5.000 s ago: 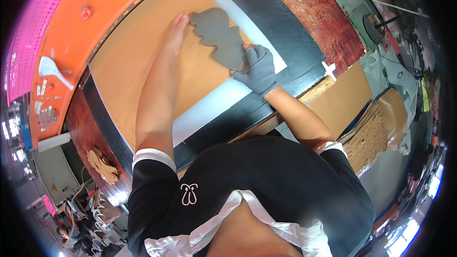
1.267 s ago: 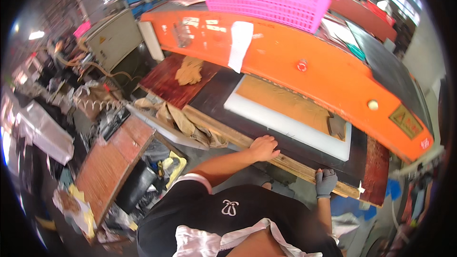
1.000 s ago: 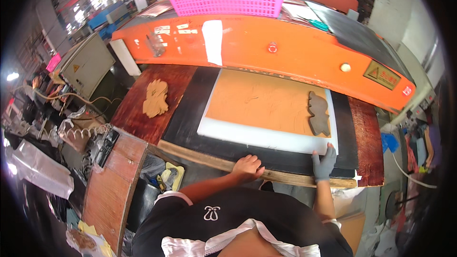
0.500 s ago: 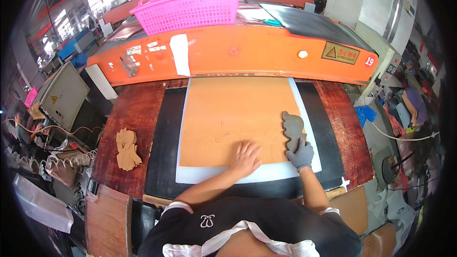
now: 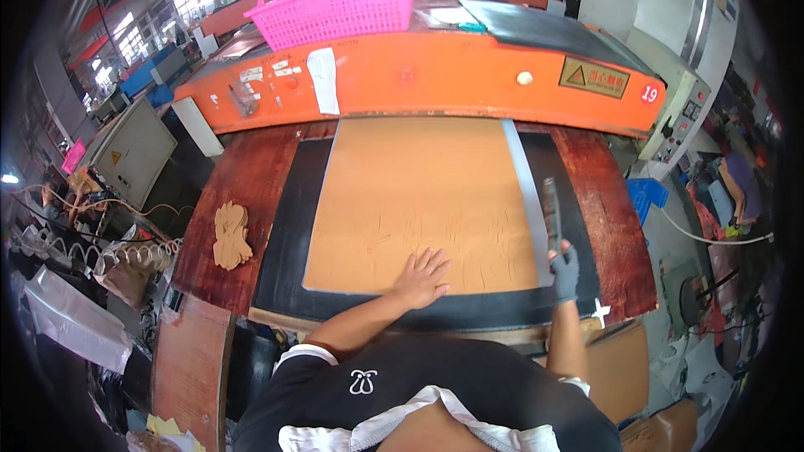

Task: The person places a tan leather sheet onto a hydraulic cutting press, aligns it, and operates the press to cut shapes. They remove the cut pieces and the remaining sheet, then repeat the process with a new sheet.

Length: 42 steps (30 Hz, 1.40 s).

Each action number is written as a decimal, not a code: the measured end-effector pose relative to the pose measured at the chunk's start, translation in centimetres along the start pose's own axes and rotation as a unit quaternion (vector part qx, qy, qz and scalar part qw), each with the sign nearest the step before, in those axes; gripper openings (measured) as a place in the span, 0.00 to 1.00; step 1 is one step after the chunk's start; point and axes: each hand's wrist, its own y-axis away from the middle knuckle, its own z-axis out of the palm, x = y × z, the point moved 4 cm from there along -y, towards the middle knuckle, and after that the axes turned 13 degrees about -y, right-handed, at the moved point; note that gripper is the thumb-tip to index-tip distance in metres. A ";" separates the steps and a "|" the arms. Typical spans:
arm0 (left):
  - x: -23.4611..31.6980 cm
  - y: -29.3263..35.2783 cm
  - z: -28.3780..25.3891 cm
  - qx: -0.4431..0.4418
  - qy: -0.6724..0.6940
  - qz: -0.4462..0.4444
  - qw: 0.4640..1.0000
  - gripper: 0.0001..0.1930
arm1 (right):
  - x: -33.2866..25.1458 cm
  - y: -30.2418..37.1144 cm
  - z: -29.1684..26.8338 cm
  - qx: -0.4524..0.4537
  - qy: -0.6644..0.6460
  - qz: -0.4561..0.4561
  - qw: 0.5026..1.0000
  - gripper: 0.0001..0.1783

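Observation:
A tan sheet (image 5: 419, 184) marked with several short cut lines lies over a thin white board (image 5: 531, 192). My bare left hand (image 5: 422, 279) rests flat on the front part of this sheet, fingers spread. At the sheet's right edge, my gloved right hand (image 5: 566, 272) grips a grey cutting die (image 5: 550, 213). The die stands on edge, so only its narrow side shows. Under the board is a black mat (image 5: 289, 209). Off to the left, a stack of cut tan pieces (image 5: 232, 237) sits on the dark red table (image 5: 218, 167).
An orange press beam (image 5: 452, 84) spans the far side of the table. On top of it stands a pink basket (image 5: 335, 12). A control box (image 5: 682, 113) is at the right, near a blue crate (image 5: 645, 197). A grey cabinet (image 5: 130, 155) stands at the left.
My right hand has lifted the die off the sheet, moved right and turned it on edge. The white strip along the sheet's front edge no longer shows. My left hand stays on the sheet.

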 end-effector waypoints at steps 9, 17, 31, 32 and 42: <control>0.1 -0.3 0.9 -0.016 -0.002 0.002 1.000 0.31 | 0.3 -1.1 -9.0 0.095 0.546 -0.062 0.830 0.40; -1.4 0.7 -0.5 0.039 0.013 0.021 0.999 0.31 | -3.2 2.9 1.4 -0.005 0.468 -0.272 0.841 0.32; -23.6 13.5 -0.6 0.321 0.034 -0.239 0.916 0.20 | -0.5 2.3 5.5 0.068 -0.011 -0.031 0.997 0.21; -25.8 15.3 1.2 0.247 0.203 -0.286 0.903 0.23 | -0.9 2.3 2.6 0.130 -0.026 0.025 0.991 0.18; -28.0 18.5 4.1 0.032 0.584 -0.399 0.706 0.10 | -0.5 7.7 3.2 0.177 0.122 0.020 0.976 0.16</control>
